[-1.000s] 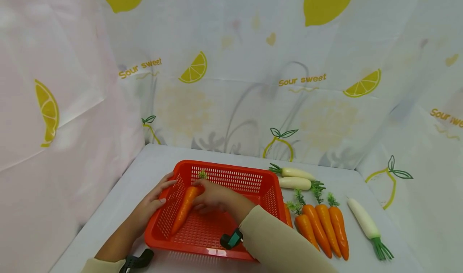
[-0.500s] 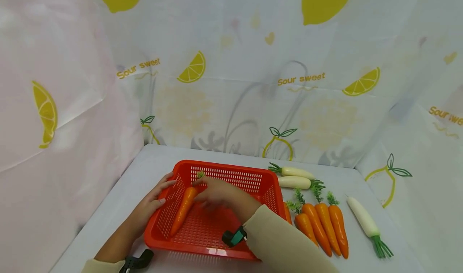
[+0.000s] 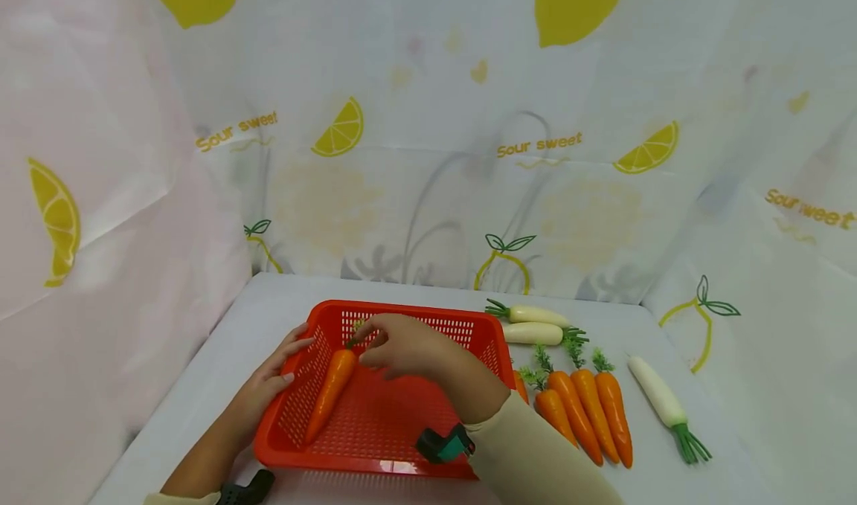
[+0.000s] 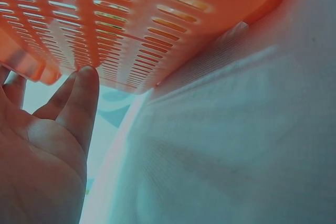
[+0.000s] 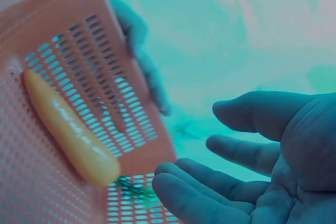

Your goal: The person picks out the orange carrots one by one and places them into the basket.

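- L hand [image 3: 268, 378]: thumb & fingers nearly straight, laid at LH rim of red basket [image 3: 375, 430]; no firm clasp seen. Prob. there to steady basket while other hand is inside.
- Orange carrot [image 3: 330, 395]: in basket, along LH wall; thick end twd back-left corner, tip twd front-left corner. Wall prob. limits any rolling.
- Basket itself: upright on white table [image 3: 221, 364], in front of person; position prob. chosen so both hands reach it.
- R hand [image 3: 408, 345]: over basket, entering from front-right. Fingers loosely apart, thumb well clear of them (R wrist view best for this); nothing held. Fingertips are by carrot's green top [image 3: 351, 343]; contact can't be confirmed. Placement suggests attention to that end.
- Part-hidden carrot [image 3: 520, 387]: outside basket, behind RH wall; full length & contact n/k.
- Two white radishes [image 3: 535, 333]: nr table's back edge, by basket's back-right corner. Side by side, leaves at opp. ends, poss. to lie closer.
- Four loose carrots [image 3: 594, 416]: row right of basket, leaves twd back edge, tips twd person; prob. kept together as one kind, within R reach.
- Single radish [image 3: 656, 391]: apart from others, nr table's RH edge, slanted, leaves twd front. Reason for gap n/k.
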The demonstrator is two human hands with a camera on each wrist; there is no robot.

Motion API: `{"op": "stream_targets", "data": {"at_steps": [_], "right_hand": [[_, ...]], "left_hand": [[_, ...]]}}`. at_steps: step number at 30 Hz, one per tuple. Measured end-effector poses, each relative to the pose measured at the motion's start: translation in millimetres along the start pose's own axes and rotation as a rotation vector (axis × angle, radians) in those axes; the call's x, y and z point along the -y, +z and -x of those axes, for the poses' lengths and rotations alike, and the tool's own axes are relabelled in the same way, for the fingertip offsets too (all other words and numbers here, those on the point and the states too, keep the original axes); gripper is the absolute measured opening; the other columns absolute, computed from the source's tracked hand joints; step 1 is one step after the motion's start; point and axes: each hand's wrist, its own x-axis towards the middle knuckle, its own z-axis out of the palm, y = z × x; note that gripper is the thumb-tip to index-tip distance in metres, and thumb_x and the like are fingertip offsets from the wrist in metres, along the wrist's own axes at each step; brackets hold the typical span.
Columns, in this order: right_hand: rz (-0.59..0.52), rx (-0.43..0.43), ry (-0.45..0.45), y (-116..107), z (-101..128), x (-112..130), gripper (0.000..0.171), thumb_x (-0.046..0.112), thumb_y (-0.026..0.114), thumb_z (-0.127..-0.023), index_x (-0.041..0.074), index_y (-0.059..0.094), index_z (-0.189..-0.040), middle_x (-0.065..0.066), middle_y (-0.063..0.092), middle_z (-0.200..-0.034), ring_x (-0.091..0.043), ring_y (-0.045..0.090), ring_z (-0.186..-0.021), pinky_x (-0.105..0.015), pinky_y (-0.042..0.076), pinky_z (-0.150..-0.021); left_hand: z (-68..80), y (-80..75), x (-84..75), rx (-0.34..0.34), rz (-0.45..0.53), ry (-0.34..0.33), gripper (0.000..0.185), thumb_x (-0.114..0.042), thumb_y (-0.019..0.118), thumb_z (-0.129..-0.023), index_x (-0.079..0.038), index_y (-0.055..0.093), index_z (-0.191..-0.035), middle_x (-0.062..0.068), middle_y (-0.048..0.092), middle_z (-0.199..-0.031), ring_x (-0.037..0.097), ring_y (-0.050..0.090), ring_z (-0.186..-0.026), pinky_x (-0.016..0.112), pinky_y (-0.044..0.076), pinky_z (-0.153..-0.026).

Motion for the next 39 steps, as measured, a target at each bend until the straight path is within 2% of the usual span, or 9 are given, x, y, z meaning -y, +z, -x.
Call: {"op": "stream_targets", "data": {"at_steps": [6, 9, 15, 20, 23, 25, 28, 33, 39], "right_hand": [[0.062, -0.031, -0.022, -13.9, 25.5, -1.6, 0.030, 0.020, 0.077, -0.095, 0.021, 0.068, -0.124, 0.000, 0.070, -0.113, -0.019, 0.072, -0.094, -0.039, 0.062, -0.084], [0.081, -0.046, -0.019, -21.1, 37.9, -6.5, 0.034, 0.024, 0.076, -0.096, 0.023, 0.067, -0.128, 0.000, 0.070, -0.119, -0.018, 0.071, -0.096, -0.041, 0.061, -0.088], [0.057, -0.083, -0.036, -29.3, 57.8, -21.1, 0.039, 0.029, 0.075, -0.097, 0.024, 0.065, -0.134, -0.005, 0.067, -0.131, -0.020, 0.070, -0.103, -0.047, 0.058, -0.094], [0.033, -0.110, -0.076, -31.5, 72.9, -35.8, 0.036, 0.029, 0.074, -0.098, 0.024, 0.065, -0.132, -0.003, 0.068, -0.126, -0.021, 0.067, -0.110, -0.046, 0.057, -0.095], [-0.027, -0.135, -0.090, -32.5, 83.7, -44.6, 0.039, 0.027, 0.072, -0.099, 0.020, 0.062, -0.136, -0.004, 0.067, -0.126, -0.022, 0.067, -0.113, -0.046, 0.057, -0.096], [-0.079, -0.174, -0.098, -32.9, 89.2, -50.5, 0.044, 0.026, 0.070, -0.100, 0.017, 0.058, -0.141, -0.006, 0.066, -0.127, -0.022, 0.067, -0.112, -0.046, 0.057, -0.097], [-0.151, -0.283, -0.124, -31.8, 94.0, -58.0, 0.047, 0.024, 0.069, -0.101, 0.017, 0.054, -0.145, -0.010, 0.064, -0.126, -0.024, 0.068, -0.107, -0.043, 0.058, -0.093], [-0.215, -0.482, -0.180, -28.8, 99.2, -72.9, 0.041, 0.017, 0.066, -0.103, 0.018, 0.055, -0.142, -0.013, 0.063, -0.124, -0.026, 0.069, -0.103, -0.039, 0.059, -0.090], [-0.306, -0.594, -0.209, -32.5, 110.7, -93.6, 0.035, 0.008, 0.063, -0.103, 0.013, 0.058, -0.137, -0.018, 0.061, -0.120, -0.032, 0.068, -0.104, -0.033, 0.061, -0.089]], "left_hand": [[-1.8, 1.1, 3.6, -0.004, 0.002, -0.002, 0.055, -0.011, 0.042, -0.108, -0.002, 0.033, -0.161, 0.003, 0.000, -0.177, -0.012, 0.018, -0.146, 0.022, 0.049, -0.104], [-2.0, 0.4, 3.7, 0.001, -0.008, 0.003, 0.054, -0.011, 0.041, -0.108, -0.001, 0.033, -0.161, 0.004, 0.001, -0.177, -0.010, 0.017, -0.148, 0.022, 0.049, -0.104], [1.6, -1.8, 3.3, -0.013, -0.019, 0.005, 0.053, -0.011, 0.041, -0.108, 0.001, 0.033, -0.160, 0.003, 0.003, -0.177, -0.017, 0.019, -0.143, 0.019, 0.047, -0.104], [2.4, -0.4, 3.7, 0.007, 0.019, 0.022, 0.053, -0.010, 0.039, -0.109, 0.002, 0.031, -0.160, 0.000, 0.002, -0.177, -0.020, 0.023, -0.140, 0.019, 0.047, -0.105], [2.3, 1.4, 5.3, 0.025, 0.036, 0.039, 0.053, -0.010, 0.038, -0.109, 0.003, 0.030, -0.160, -0.002, 0.003, -0.176, -0.020, 0.023, -0.140, 0.018, 0.045, -0.106], [1.9, 1.8, 6.1, 0.033, 0.025, 0.054, 0.053, -0.010, 0.037, -0.109, 0.004, 0.031, -0.159, -0.002, 0.004, -0.176, -0.019, 0.022, -0.142, 0.016, 0.042, -0.107], [1.5, 0.0, 6.5, 0.029, 0.002, 0.064, 0.052, -0.009, 0.037, -0.108, 0.004, 0.032, -0.159, -0.001, 0.005, -0.176, -0.019, 0.021, -0.143, 0.015, 0.042, -0.107], [2.6, -5.1, 6.3, 0.025, -0.028, 0.066, 0.052, -0.008, 0.036, -0.108, 0.005, 0.032, -0.158, 0.001, 0.004, -0.176, -0.020, 0.019, -0.144, 0.015, 0.040, -0.107], [1.0, -5.6, 9.1, 0.027, -0.025, 0.067, 0.052, -0.009, 0.036, -0.108, 0.004, 0.032, -0.159, 0.001, 0.004, -0.177, -0.021, 0.019, -0.143, 0.014, 0.040, -0.107]]}}
